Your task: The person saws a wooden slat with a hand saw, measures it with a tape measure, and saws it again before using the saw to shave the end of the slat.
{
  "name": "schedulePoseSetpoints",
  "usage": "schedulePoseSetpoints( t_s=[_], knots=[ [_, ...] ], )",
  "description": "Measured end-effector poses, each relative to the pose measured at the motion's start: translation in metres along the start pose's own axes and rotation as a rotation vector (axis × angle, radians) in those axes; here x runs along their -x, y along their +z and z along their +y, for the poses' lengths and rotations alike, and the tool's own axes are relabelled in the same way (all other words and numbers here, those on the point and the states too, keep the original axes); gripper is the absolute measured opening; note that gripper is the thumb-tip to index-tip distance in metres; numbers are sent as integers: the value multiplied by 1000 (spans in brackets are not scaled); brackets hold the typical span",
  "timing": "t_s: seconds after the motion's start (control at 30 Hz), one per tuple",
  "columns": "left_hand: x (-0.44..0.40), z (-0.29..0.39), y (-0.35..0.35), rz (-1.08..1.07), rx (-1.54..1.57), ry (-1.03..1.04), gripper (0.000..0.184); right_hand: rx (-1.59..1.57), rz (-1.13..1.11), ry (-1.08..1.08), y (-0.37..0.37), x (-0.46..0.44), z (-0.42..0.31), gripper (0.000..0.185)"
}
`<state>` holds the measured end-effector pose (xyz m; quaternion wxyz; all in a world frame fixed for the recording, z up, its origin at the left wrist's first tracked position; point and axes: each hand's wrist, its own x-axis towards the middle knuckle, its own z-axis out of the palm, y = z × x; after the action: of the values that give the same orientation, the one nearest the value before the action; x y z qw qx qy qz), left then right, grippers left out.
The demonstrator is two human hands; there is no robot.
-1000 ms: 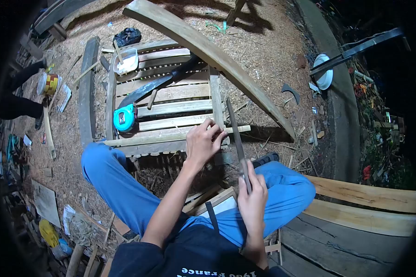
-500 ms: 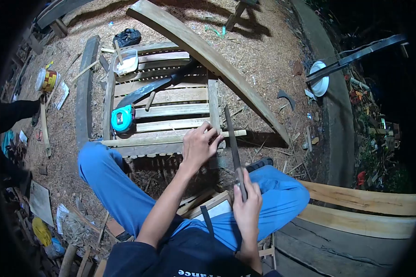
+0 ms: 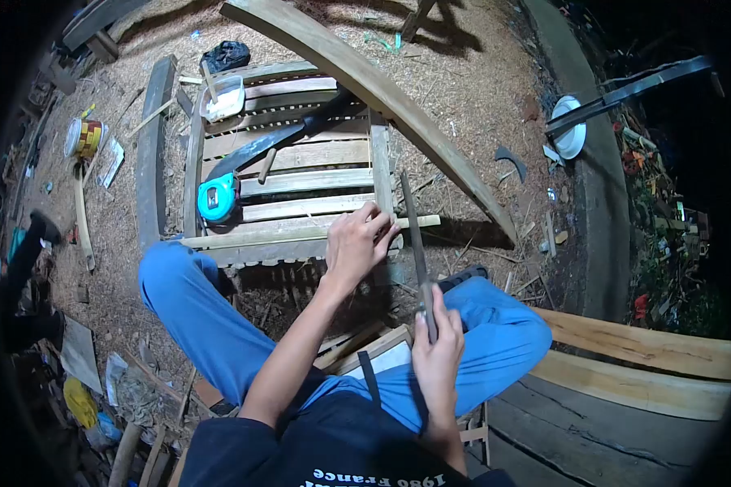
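Observation:
My left hand (image 3: 356,243) presses a long pale wooden strip (image 3: 284,233) down on the near edge of a slatted wooden frame (image 3: 382,166), fingers curled round it near its right end. In my right hand (image 3: 439,341) is a long narrow dark blade (image 3: 415,223), its tip pointing away from me. It crosses the strip just right of my left fingers; whether it touches the wood I cannot tell. A teal tape measure (image 3: 218,198), a short stick (image 3: 267,165) and a wide blade with a black handle (image 3: 256,152) lie on the slats.
A thick curved plank (image 3: 382,97) slants over the frame's right side. Left of the frame lies a dark beam (image 3: 153,154). A plastic tub (image 3: 225,99) sits at the frame's far corner. Planks (image 3: 633,385) lie at my right. Another person's dark leg (image 3: 26,260) shows at far left.
The view has shifted slightly, while both hands keep their holds and the blade still crosses the strip. At far left, the other person's leg and foot have moved nearer.

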<state>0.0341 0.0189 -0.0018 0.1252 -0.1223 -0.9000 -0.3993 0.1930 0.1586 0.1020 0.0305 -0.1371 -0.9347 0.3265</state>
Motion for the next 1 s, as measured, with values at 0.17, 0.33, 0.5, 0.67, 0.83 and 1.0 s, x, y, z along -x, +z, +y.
schedulePoseSetpoints(
  t_s=[0.17, 0.33, 0.5, 0.67, 0.83, 1.0],
  knots=[
    [-2, -3, 2, 59, 7, 22, 23, 17, 64, -104, 20, -46, -13, 55],
    [-2, -1, 2, 36, 12, -12, 23, 36, -28, -46, -9, -7, -5, 57],
    [-4, -1, 4, 73, 8, 18, 24, 22, 49, -105, 24, -59, -9, 55],
    [-3, -3, 6, 75, 6, 6, 25, 20, -18, -29, -3, -13, -5, 57],
    [-5, -1, 5, 35, -25, 18, 26, 3, 13, -32, 10, -35, -10, 57],
    [-3, -3, 4, 78, -5, 26, 26, 12, 36, -82, 12, -33, -12, 57]
  ],
)
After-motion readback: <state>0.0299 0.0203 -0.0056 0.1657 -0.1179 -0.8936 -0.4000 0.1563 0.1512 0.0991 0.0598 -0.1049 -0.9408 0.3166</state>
